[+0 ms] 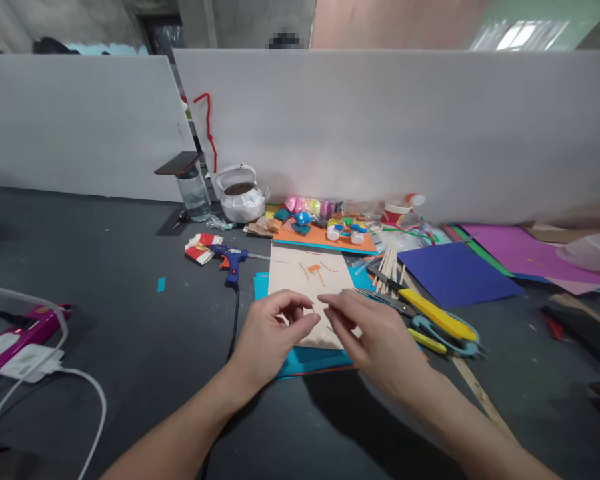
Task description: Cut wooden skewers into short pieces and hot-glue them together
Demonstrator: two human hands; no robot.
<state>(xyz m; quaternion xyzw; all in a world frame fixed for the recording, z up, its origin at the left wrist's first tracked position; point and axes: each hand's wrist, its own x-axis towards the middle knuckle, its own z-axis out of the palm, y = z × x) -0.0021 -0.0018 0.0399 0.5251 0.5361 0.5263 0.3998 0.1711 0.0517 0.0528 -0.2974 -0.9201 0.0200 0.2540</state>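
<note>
Both hands hover over a cream sheet [310, 339] that lies on blue sheets [300, 363]. My left hand [275, 327] bends thumb and index finger toward each other, with something tiny between the tips that I cannot make out. Close to it, my right hand [375, 327] has its fingertips drawn together in a loose pinch; whatever they hold is too small to name. Just beyond the fingers, thin orange strips and a small orange piece [314, 269] rest on the cream sheet.
A blue glue gun [234, 263] lies left of the sheets. To the right are a yellow cutter [437, 313], scissors [387, 301], wooden sticks [389, 267] and a dark blue sheet [455, 273]. Behind stand a silver kettle [243, 203], a water jar [194, 193] and coloured clay packs [305, 207].
</note>
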